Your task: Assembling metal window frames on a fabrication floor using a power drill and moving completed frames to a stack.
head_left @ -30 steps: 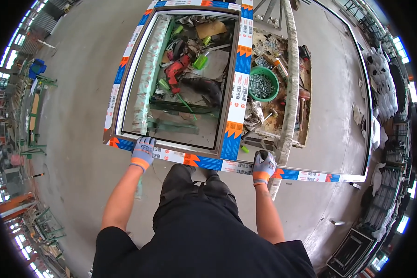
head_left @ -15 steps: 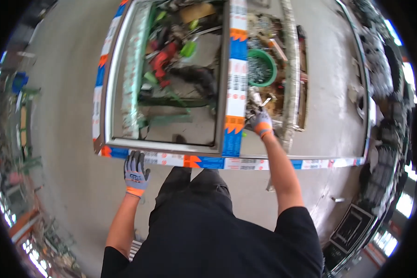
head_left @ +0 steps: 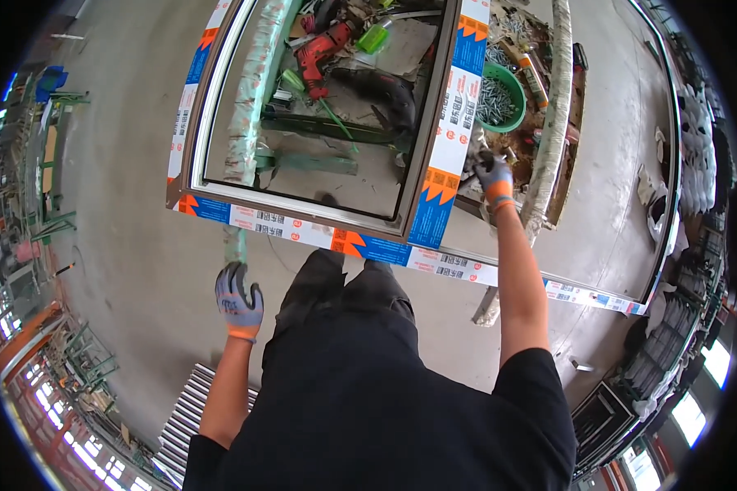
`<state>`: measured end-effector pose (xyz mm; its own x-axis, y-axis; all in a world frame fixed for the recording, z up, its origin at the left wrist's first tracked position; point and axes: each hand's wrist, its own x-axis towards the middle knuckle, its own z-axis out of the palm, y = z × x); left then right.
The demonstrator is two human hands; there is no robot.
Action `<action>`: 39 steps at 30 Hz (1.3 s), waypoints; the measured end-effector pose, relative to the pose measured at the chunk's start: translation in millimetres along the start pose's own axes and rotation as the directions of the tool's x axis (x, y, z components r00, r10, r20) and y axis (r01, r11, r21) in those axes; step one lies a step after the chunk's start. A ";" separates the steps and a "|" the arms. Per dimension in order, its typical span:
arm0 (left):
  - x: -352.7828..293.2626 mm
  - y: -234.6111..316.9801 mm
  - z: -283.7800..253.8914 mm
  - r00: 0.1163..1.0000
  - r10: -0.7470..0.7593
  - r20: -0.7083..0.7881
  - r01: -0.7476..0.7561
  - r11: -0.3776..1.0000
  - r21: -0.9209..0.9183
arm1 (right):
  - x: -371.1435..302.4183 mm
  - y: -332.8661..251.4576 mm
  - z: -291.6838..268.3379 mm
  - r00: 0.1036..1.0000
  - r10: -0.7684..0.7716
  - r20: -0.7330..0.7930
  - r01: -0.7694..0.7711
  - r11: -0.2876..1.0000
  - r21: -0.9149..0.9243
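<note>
A large window frame (head_left: 336, 237) wrapped in white, blue and orange protective tape lies flat in front of me. My right hand (head_left: 493, 174), in a grey glove with an orange cuff, reaches over the frame's middle bar (head_left: 454, 114) into the clutter of small parts beside it; what its fingers hold cannot be told. My left hand (head_left: 237, 299), gloved the same, hangs free below the frame's near edge with fingers spread, holding nothing. Under the glass lie a red power drill (head_left: 323, 51) and a foil-wrapped bar (head_left: 252, 114).
A green bowl of screws (head_left: 499, 96) stands past the middle bar, next to a sealant tube (head_left: 535, 75) and a long wrapped profile (head_left: 553, 123). Concrete floor stretches to the left. Metal profiles (head_left: 184, 425) lie by my left leg. Racks line both sides.
Both hands have let go of the frame's near edge. My right hand went forward over the frame to the parts by the middle bar; my left hand dropped back toward me.
</note>
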<state>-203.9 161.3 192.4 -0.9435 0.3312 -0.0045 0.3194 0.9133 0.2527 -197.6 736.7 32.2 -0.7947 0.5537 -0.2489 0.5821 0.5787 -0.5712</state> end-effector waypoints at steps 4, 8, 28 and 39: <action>40.1 42.3 -3.2 0.977 0.202 -0.063 -0.209 0.970 -0.123 | -60.0 -47.9 -85.5 0.910 -0.144 -0.388 0.308 0.863 0.401; 69.6 125.1 5.4 0.928 0.320 -0.193 -0.373 0.830 -0.415 | -152.8 -76.7 -140.8 0.866 -0.068 -0.495 0.412 0.657 0.631; 61.7 193.3 44.1 0.848 0.530 0.019 -0.520 0.839 -0.161 | -218.6 -167.7 -78.7 0.946 -0.264 -0.186 0.322 0.819 0.474; 125.3 -64.5 73.3 0.931 -0.116 -0.345 0.098 0.993 -0.070 | -235.2 -79.4 -18.0 0.952 -0.047 -0.303 0.087 0.989 0.120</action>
<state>-336.3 161.3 104.7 -0.9461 0.1206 0.3007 0.2187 0.9226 0.3178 -53.8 571.3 150.2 -0.7317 0.6811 0.0266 0.4860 0.5487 -0.6803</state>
